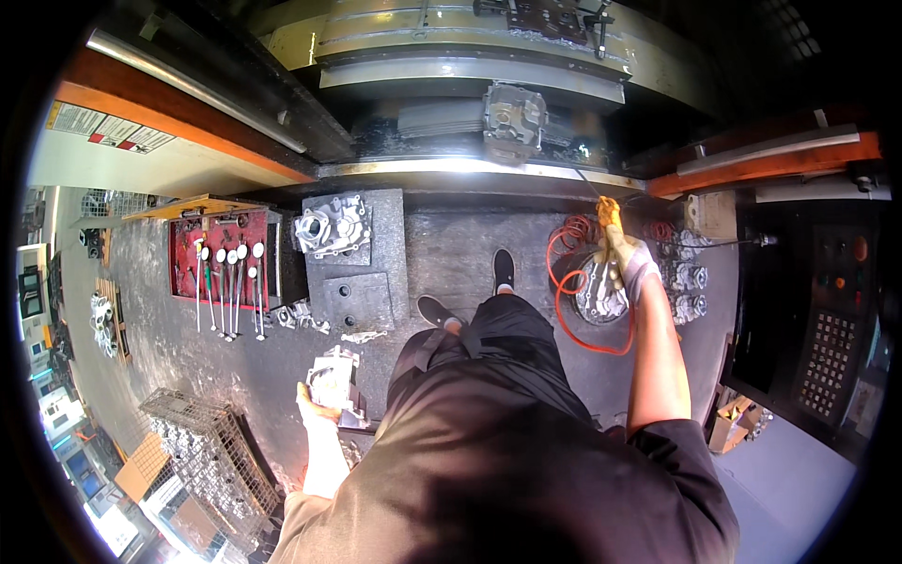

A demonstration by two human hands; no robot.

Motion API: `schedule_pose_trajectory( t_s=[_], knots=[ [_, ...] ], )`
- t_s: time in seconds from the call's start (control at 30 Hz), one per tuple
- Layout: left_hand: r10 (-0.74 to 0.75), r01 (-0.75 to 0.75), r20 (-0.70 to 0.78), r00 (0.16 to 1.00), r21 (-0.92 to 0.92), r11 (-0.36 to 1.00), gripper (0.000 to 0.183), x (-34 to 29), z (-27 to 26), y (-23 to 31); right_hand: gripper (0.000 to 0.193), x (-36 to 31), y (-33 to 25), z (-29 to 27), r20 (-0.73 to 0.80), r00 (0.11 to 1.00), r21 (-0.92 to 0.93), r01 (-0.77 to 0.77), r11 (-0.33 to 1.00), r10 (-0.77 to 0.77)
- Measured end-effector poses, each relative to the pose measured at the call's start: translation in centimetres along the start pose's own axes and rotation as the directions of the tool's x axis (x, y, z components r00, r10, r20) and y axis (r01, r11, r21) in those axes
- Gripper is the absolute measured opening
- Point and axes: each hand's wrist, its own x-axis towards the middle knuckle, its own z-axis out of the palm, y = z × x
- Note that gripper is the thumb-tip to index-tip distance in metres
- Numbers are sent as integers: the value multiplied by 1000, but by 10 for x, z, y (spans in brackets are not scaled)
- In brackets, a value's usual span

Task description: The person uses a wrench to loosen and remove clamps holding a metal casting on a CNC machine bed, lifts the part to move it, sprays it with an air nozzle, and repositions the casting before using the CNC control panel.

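Note:
My left hand (pixel 318 404), at the lower left beside my body, grips a cast-metal housing (pixel 334 378) by its side. The housing is silvery, with an open, hollow face. On the right, my right hand (pixel 628 256) wears a pale glove and is closed round an orange air blow gun (pixel 609 211). Its thin nozzle points up and left, toward the machine's front ledge. An orange-red coiled air hose (pixel 562 305) loops down below that hand. Another cast housing (pixel 514 120), slightly blurred, sits in the machine opening, beyond the nozzle tip.
At left stands a red tool tray (pixel 188 258) with several dial gauges (pixel 242 252). Near it, a housing (pixel 331 226) rests on a grey plate (pixel 390 244). More castings (pixel 601 293) lie under my right arm. A control panel (pixel 832 348) flanks the right; a wire basket (pixel 202 451) of parts, lower left.

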Motion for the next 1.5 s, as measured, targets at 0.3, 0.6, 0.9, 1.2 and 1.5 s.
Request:
schedule_pose_trajectory(
  t_s=[0.3, 0.6, 0.9, 1.2, 1.5],
  knots=[
    [192, -214, 167, 967, 127, 968, 45, -101, 100, -11, 42, 11, -8, 4, 436, 831, 206, 283, 937, -347],
    [514, -549, 196, 835, 366, 752, 47, -249, 155, -7, 30, 34, -72, 52, 896, 425, -358, 515, 779, 131],
    [645, -762, 406, 647, 375, 528, 46, -318, 172, -29, 42, 41, -96, 102, 944, 330, -251, 707, 661, 5],
    [646, -684, 237, 726, 345, 642, 47, -302, 177, -54, 44, 52, -58, 86, 905, 414, -322, 519, 792, 97],
    [574, -599, 176, 800, 295, 745, 54, -277, 158, -50, 50, 52, -41, 68, 909, 401, -326, 517, 792, 112]
  ],
)
